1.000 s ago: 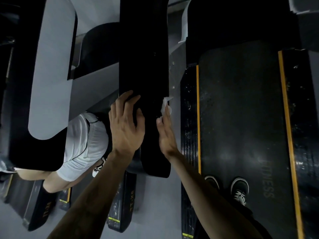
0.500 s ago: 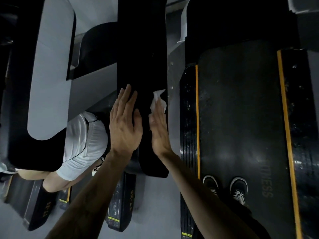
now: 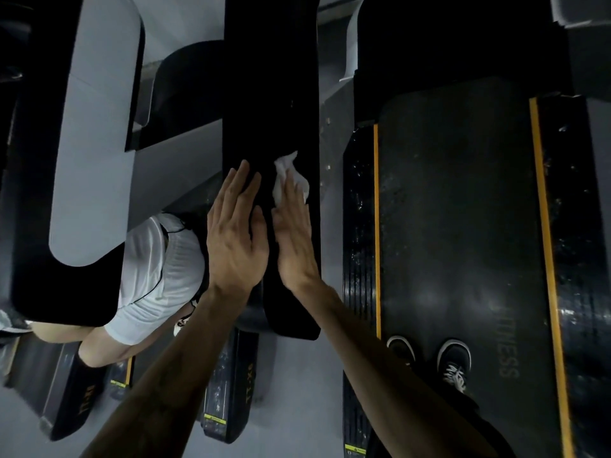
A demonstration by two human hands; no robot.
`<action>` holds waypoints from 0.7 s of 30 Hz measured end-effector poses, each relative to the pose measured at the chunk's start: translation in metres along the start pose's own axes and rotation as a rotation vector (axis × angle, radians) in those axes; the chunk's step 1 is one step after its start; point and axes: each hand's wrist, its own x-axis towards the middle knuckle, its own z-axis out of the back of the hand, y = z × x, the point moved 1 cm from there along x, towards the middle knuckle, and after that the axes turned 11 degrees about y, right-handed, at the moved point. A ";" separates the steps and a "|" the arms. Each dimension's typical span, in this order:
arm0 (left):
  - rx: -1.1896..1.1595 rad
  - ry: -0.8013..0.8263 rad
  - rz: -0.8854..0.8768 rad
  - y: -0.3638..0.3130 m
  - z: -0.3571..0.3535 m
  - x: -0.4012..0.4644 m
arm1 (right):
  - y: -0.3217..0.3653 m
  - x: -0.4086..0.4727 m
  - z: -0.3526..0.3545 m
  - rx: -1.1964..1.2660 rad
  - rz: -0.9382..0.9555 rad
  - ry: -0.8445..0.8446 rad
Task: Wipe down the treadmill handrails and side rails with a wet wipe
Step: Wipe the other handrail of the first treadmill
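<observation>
Fingers [image 3: 292,190] of the right hand [image 3: 294,239] lie straight and close together, pressing a wipe [image 3: 286,175] flat against the handrail [image 3: 274,110]. The wipe is white and crumpled; its upper corner sticks out past the fingertips, and the rest is hidden under the palm. The left hand [image 3: 236,239] rests just beside the right, fingers straight and slightly spread, flat on the rail's left edge and holding nothing.

The handrail is a long, broad, matte black bar with a rounded near end; its surface is so dark that no texture can be made out. Right of it lies the belt [image 3: 463,226], dull black and faintly scuffed, edged with yellow stripes, and a ribbed, glossy side rail [image 3: 358,226] speckled with what may be droplets or dust. Two dark shoes [image 3: 453,361] with white laces stand on the belt. At left, another person in a white shirt [image 3: 158,269] is mostly hidden behind a grey-and-black rail.
</observation>
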 end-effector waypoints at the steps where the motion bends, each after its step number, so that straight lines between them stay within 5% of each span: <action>1: -0.002 -0.001 -0.004 0.000 0.000 0.000 | -0.007 -0.009 0.000 -0.027 0.013 -0.004; 5: -0.016 -0.003 -0.007 0.001 0.001 0.000 | -0.020 -0.027 0.009 -0.049 0.027 -0.014; 11: -0.023 -0.003 0.005 -0.002 0.002 0.001 | 0.001 0.011 0.023 0.090 -0.270 -0.001; 21: -0.020 0.005 0.011 0.002 0.003 0.003 | 0.005 -0.036 0.004 -0.103 0.041 0.085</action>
